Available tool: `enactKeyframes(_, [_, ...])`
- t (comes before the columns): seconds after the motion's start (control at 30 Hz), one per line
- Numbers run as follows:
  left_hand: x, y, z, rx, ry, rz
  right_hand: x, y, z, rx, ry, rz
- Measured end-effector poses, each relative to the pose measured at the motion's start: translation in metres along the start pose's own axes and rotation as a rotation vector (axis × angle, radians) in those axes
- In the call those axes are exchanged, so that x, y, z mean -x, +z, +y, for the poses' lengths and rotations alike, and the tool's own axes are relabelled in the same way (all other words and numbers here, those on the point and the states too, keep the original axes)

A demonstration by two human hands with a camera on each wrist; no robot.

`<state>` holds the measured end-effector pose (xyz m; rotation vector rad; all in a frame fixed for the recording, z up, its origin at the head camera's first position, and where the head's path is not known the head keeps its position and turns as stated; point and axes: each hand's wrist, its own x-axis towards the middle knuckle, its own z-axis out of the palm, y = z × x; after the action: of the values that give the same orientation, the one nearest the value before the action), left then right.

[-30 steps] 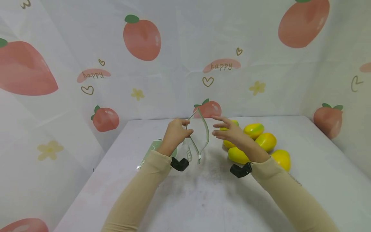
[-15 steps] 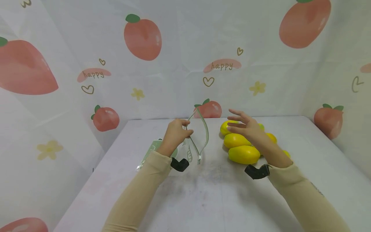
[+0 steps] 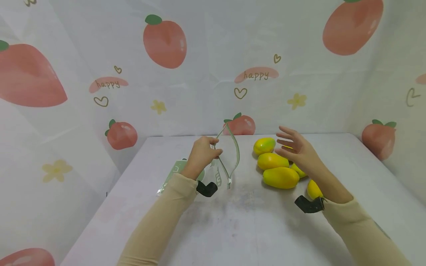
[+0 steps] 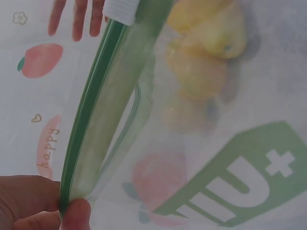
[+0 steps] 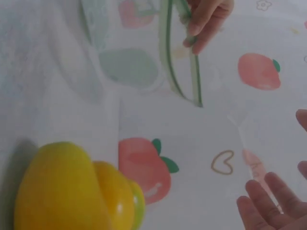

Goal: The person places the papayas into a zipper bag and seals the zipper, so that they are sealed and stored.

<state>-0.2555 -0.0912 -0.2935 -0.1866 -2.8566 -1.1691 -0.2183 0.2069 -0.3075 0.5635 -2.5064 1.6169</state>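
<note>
A white surface (image 3: 233, 221) stands before a peach-print backdrop. The left hand (image 3: 201, 153) pinches the rim of a clear zip bag (image 3: 229, 159), holding its mouth upright and wide. The right hand (image 3: 297, 149), grip wide with fingers spread, hovers over yellow mangoes (image 3: 279, 176) beside the bag.

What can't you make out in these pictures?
- Mangoes: head view, the right hand and forearm cover part of the pile, so no sure count.
- Clear zip bag: left wrist view, too close and blurred; its print is cut off.
- Left hand: left wrist view, only fingertips show at the bottom edge.
</note>
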Motion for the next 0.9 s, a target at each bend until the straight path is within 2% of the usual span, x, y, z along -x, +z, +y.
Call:
enactKeyframes(0.17, [0.001,0.000,0.000,0.009,-0.007,-0.004,0.008,-0.002,0.014,0.038,-0.025,0.047])
enactKeyframes(0.43, [0.001,0.000,0.001,0.015,-0.018,-0.010,0.020,-0.002,0.040,0.098,-0.067,0.041])
enactKeyframes(0.77, [0.001,0.001,0.001,0.017,-0.015,-0.015,0.032,0.001,0.064,0.115,0.045,-0.107])
enactKeyframes(0.9, [0.001,0.001,0.001,0.023,-0.012,-0.014,0.033,0.002,0.070,0.162,0.060,-0.141])
